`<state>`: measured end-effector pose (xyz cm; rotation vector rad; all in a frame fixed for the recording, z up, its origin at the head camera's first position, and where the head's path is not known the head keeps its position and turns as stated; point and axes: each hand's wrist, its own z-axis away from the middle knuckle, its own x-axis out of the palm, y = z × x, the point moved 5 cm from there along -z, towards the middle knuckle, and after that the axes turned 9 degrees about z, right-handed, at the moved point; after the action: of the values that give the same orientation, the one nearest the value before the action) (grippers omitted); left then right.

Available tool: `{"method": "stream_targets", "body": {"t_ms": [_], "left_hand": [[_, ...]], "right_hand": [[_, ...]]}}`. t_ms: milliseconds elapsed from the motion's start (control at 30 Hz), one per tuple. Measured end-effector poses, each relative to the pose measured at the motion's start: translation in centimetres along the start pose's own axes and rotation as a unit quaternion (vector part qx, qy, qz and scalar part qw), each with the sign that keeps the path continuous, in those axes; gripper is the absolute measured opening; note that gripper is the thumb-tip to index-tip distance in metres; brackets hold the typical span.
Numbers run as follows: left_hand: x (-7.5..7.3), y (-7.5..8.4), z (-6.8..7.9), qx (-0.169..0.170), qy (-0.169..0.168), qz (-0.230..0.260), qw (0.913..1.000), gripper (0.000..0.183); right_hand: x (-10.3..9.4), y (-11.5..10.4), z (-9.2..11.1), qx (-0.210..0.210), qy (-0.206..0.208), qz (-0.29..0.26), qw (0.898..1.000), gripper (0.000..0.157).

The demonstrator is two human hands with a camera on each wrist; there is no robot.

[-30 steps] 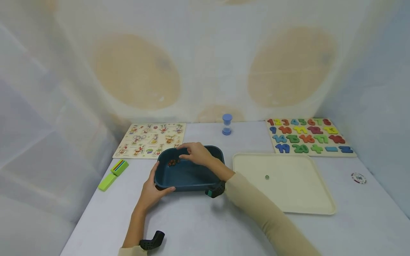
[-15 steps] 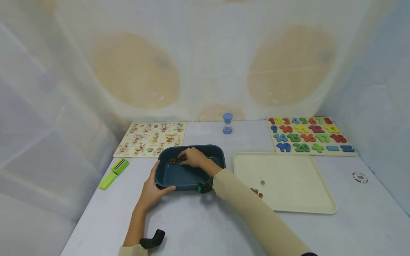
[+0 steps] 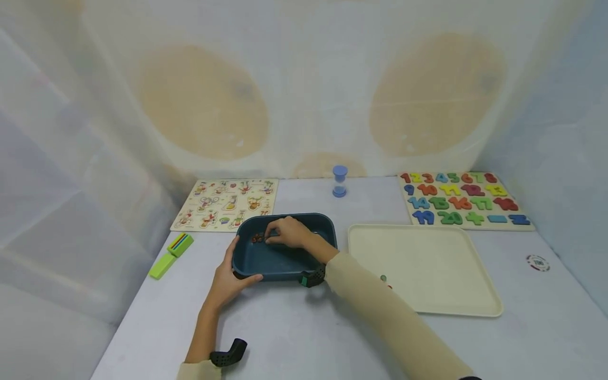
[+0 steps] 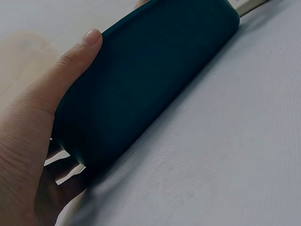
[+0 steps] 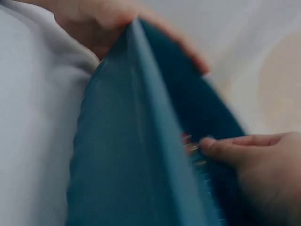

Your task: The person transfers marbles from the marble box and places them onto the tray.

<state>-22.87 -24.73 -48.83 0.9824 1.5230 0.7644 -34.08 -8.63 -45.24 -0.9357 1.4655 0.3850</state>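
Observation:
A dark teal basin (image 3: 273, 264) stands mid-table. My left hand (image 3: 227, 282) grips its left end; the left wrist view shows the thumb on the near wall at the rim and the other fingers round the end. Inside the basin, my right hand (image 3: 292, 233) has its fingers bent down beside a cluster of small reddish-brown beads (image 3: 257, 238). In the right wrist view the thumb tip is right at the beads (image 5: 190, 146), blurred; I cannot tell whether the fingers hold any. On the cream tray (image 3: 432, 264) lie a green bead (image 3: 383, 278) and a red one, partly behind the right sleeve.
Behind the basin at left lies a picture puzzle board (image 3: 223, 203), with a green two-part case (image 3: 172, 256) in front of it. An hourglass (image 3: 339, 181) stands at the back. A number puzzle board (image 3: 465, 200) and a round chip (image 3: 538, 263) are at the right.
My right hand has lowered into the basin beside the beads. The green bead on the tray has rolled toward the near left. My left hand keeps its grip on the basin.

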Motion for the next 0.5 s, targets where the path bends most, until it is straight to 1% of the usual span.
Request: {"method": "stream_targets", "body": {"t_ms": [67,100,133,200,267,300,333,400,500], "left_hand": [[0.1,0.0,0.1,0.0,0.002,0.002,1.0,0.104],[0.1,0.4,0.2,-0.004,0.001,0.004,1.0,0.104],[0.1,0.4,0.2,-0.007,0.0,0.006,1.0,0.104],[0.0,0.3,0.2,-0.01,0.001,0.005,0.9999,0.105],[0.0,0.2,0.1,-0.012,0.001,0.005,0.9999,0.104],[0.0,0.2,0.1,-0.011,0.0,0.006,0.9999,0.105],[0.0,-0.3,-0.1,-0.007,0.002,0.006,1.0,0.105],[0.0,-0.3,-0.1,-0.002,0.003,0.005,1.0,0.104],[0.0,-0.3,-0.2,0.001,0.005,0.003,1.0,0.105]], "right_hand": [[-1.8,-0.2,1.4,-0.021,0.034,-0.018,0.999,0.015],[-2.8,-0.2,2.3,-0.028,0.054,-0.027,0.998,0.015],[-3.8,0.0,3.4,-0.034,0.075,-0.033,0.996,0.015],[-5.9,0.7,5.9,-0.04,0.118,-0.043,0.991,0.015],[-7.8,2.0,8.8,-0.033,0.145,-0.045,0.988,0.015],[-8.4,2.9,10.3,-0.023,0.154,-0.043,0.987,0.015],[-8.9,3.8,11.8,-0.009,0.157,-0.04,0.987,0.016],[-9.6,5.8,14.8,0.028,0.156,-0.026,0.987,0.017],[-9.4,9.0,19.1,0.086,0.145,-0.003,0.986,0.018]]}}
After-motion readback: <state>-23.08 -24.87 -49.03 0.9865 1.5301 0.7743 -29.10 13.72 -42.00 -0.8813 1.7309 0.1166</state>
